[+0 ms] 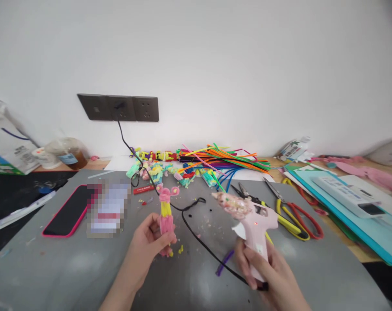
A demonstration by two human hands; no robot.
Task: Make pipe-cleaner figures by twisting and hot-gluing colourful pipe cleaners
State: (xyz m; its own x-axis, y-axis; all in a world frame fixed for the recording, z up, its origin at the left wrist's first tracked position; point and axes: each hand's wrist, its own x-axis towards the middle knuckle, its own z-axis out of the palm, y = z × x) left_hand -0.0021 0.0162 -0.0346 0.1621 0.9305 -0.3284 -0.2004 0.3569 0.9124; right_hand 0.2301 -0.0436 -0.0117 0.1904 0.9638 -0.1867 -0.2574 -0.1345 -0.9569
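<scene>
Over the grey bench (183,296), your right grip (275,268) is wrapped around the handle of the pink glue gun (256,235). A red light shows, so treat its nozzle as hot. Your left grip (150,239) pinches the fuzzy pink-and-yellow figure (166,210) low, upright, well apart from the nozzle; keeping those fingers low should protect them. Best leave slack in the black cord (200,243) and avoid the yellow scraps (180,249).

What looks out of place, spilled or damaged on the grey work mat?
Nothing looks plainly damaged, but small coloured scraps litter the flat grey work mat, perhaps trimmings, and the thin black power cord of the pale pink plastic glue gun bunches into a loop there, where it could snag.
</scene>
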